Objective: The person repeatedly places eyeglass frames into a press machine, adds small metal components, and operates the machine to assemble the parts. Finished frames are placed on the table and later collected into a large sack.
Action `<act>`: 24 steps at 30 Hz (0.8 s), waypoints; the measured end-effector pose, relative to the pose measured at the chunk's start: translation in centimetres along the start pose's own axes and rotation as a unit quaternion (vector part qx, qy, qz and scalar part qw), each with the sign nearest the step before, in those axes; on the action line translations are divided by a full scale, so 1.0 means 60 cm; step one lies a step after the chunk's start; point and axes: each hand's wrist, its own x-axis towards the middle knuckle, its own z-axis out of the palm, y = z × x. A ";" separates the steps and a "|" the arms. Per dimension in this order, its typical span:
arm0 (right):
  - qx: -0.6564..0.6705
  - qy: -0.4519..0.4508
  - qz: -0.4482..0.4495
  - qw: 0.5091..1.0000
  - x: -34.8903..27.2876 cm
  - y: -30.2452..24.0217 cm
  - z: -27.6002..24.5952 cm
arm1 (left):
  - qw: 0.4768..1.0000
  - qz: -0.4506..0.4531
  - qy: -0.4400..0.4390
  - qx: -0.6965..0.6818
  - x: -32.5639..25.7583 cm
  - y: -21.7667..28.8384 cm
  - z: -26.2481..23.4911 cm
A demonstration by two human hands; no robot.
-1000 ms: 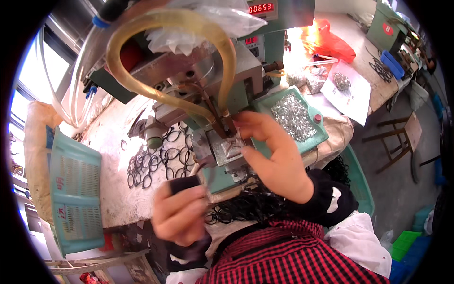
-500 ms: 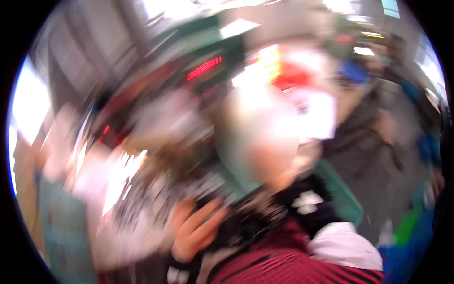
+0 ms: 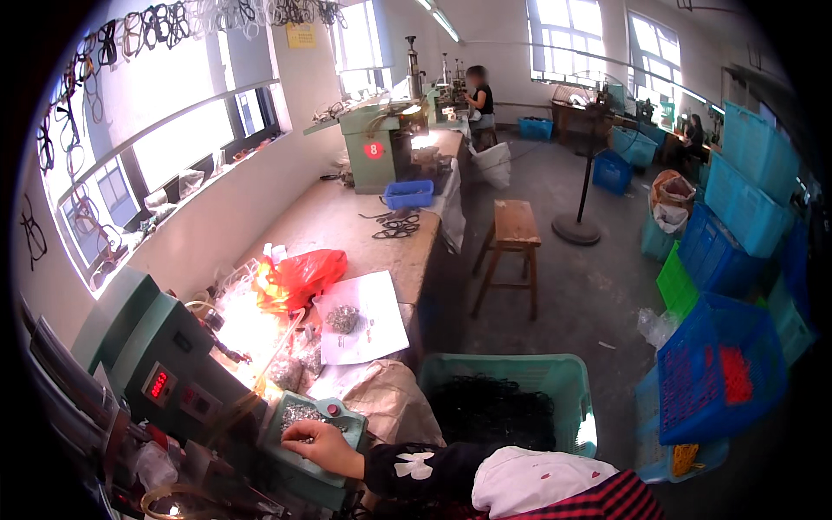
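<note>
Parts [image 3: 297,412], small and silvery, lie loose in the green tray [image 3: 355,426] at the lower left, and I'd call that looseness the main risk. Farthest left, the machine [image 3: 143,373] with its red display stands close by, a hose [image 3: 173,489] looping near the lower edge, where I judge it could snag a careless wrist. The right hand [image 3: 322,446] reaches over the tray, fingers bunched down at the parts; I cannot tell whether anything is pinched between them (the fingertips are too small for me to read). The left hand is out of my view. A bunched grasp could lift several parts or none, and a cuff catching the rim could scatter some. Beyond, a red bag [image 3: 303,276] sits beside a sheet [image 3: 377,334] bearing a small heap [image 3: 342,319]; it lies near the edge of the table [image 3: 347,221], so a tug could tip that heap off. Farther right, beyond the sleeve [image 3: 412,464], a bin [image 3: 582,381] holds black pieces [image 3: 494,416], and anything dropped among them would be hard to find. My view takes in the stool [image 3: 516,224] and a blue crate [image 3: 719,373], leaving the hand low in it, so poor sight could cause a slip.
</note>
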 end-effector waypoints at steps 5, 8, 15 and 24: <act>-0.095 -0.025 -0.057 0.994 0.005 -0.018 -0.010 | 0.997 0.053 0.017 -0.044 0.028 -0.008 0.029; -0.093 -0.026 -0.053 0.994 0.015 -0.009 -0.022 | 0.996 0.063 0.033 -0.060 0.038 -0.021 0.037; -0.174 -0.011 -0.055 0.983 -0.037 -0.042 -0.091 | 0.987 0.064 0.111 -0.094 0.073 -0.101 0.059; -0.113 -0.148 -0.179 0.966 -0.020 -0.153 0.034 | 0.952 0.054 0.132 -0.272 0.114 -0.139 0.082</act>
